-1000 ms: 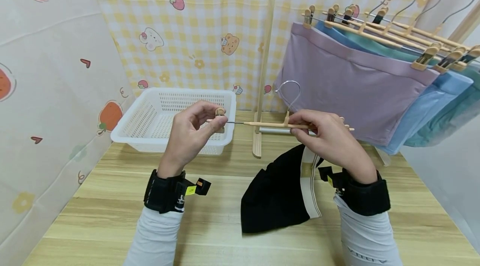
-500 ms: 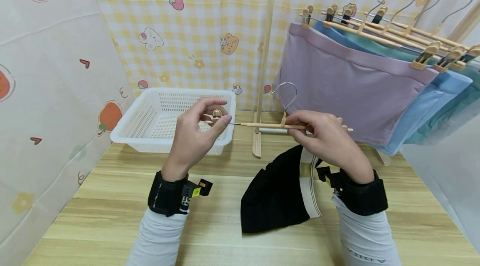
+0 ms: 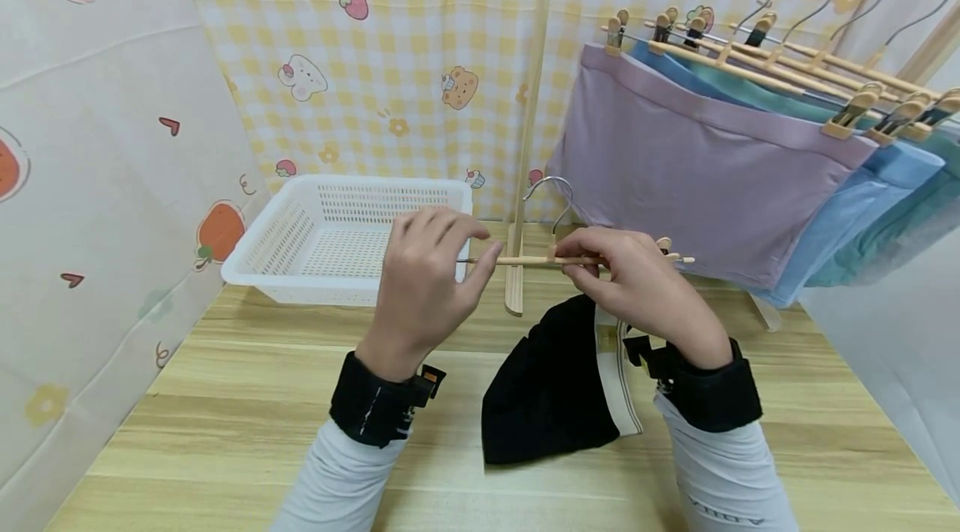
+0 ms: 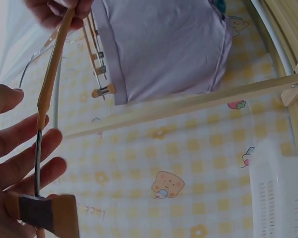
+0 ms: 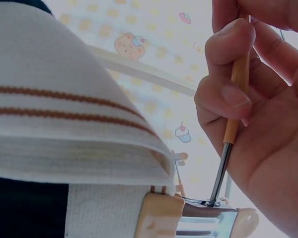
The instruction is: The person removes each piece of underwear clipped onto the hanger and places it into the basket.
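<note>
Between both sleeves [image 3: 337, 469] we can reach the black garment [image 3: 543, 399] across the desk [image 3: 450, 499]; behind it, the hanger [image 3: 517, 261] and post [image 3: 532, 98] block us.

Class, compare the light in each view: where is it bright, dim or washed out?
Head view: bright, pale sheen on the table; left wrist view: dimmer, bright patch left of the hanger; right wrist view: curtain washed out beside the right hand.

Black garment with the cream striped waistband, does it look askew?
Yes. The black fabric garment slants across the pale wooden table, its cream striped waistband running up toward the right hand instead of along the slim tan hanger.
</note>
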Motion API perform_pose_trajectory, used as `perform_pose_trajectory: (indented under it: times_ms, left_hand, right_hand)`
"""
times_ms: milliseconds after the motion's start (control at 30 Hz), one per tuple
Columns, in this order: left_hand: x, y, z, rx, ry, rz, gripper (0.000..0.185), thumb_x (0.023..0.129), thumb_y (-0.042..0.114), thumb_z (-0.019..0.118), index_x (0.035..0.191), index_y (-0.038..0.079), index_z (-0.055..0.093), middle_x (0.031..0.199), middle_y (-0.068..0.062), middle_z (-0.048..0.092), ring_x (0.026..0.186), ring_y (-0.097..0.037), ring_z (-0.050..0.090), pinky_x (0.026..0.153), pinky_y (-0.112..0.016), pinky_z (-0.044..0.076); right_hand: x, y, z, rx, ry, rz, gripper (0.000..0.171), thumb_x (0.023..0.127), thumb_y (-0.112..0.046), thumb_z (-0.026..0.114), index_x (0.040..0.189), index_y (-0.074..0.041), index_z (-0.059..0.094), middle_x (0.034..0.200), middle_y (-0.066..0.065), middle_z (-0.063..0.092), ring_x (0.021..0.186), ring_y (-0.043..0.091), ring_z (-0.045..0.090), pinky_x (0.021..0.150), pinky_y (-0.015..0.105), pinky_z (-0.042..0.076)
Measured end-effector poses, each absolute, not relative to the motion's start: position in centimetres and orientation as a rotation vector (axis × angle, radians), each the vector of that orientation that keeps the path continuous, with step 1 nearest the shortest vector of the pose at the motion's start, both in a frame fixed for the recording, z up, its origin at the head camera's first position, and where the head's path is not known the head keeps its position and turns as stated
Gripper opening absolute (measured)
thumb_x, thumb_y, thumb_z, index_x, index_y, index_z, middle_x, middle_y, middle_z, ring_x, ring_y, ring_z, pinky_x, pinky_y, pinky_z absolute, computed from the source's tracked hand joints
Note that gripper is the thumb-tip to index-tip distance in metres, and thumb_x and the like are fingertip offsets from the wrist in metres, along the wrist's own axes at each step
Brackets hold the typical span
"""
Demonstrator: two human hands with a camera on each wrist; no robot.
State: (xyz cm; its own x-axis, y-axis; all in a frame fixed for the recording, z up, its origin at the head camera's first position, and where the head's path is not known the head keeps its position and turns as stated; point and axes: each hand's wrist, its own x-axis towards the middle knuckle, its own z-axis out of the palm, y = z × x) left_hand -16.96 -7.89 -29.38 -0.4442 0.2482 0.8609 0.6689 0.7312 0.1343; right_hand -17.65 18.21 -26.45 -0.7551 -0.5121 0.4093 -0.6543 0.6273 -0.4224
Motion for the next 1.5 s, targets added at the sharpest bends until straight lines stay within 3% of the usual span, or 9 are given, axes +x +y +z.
perform_pose_trajectory:
  times_ms: [267,667,933,1500]
  left_hand:
    - [-16.5,-7.3,-29.6,-0.705,-2.043,-0.419,0.021,0.101,0.028,0.077,0.097,0.008,0.080,0.088,-0.005,0.079,0.086,-0.026,0.075,0.096,-0.051,0.055]
    - [-15.7,-5.3,-30.1,-0.781,-2.086,-0.288,0.024,0.101,0.033,0.079,0.110,0.010,0.081,0.100,-0.003,0.082,0.094,-0.020,0.079,0.073,-0.037,0.059]
    - [-15.8,-4.7,-30.6,-0.813,-2.111,-0.329,0.014,0.101,0.020,0.078,0.109,0.008,0.080,0.096,-0.001,0.081,0.087,-0.017,0.077,0.065,-0.032,0.058]
    - [-16.1,-4.7,-30.8,-0.830,-2.103,-0.400,0.013,0.106,0.016,0.071,0.104,0.006,0.078,0.093,-0.003,0.077,0.081,-0.018,0.073,0.066,-0.032,0.059]
  right_hand:
    - [-17.8,18.0,-26.7,0.943,-2.613,0.800,0.020,0.100,0.002,0.068,0.113,-0.007,0.080,0.106,0.003,0.082,0.087,0.014,0.070,0.075,0.031,0.058]
    - [-17.8,17.1,-27.0,0.974,-2.616,0.800,0.019,0.099,0.001,0.070,0.114,-0.007,0.080,0.106,0.004,0.081,0.087,0.015,0.070,0.077,0.039,0.061]
    - [-17.8,16.9,-27.0,1.003,-2.612,0.764,0.018,0.099,-0.001,0.072,0.115,-0.007,0.079,0.108,0.006,0.081,0.090,0.016,0.074,0.079,0.037,0.063]
    - [-17.4,17.1,-26.7,1.008,-2.571,0.761,0.017,0.100,-0.002,0.072,0.115,-0.008,0.080,0.109,0.003,0.081,0.099,0.019,0.077,0.084,0.041,0.064]
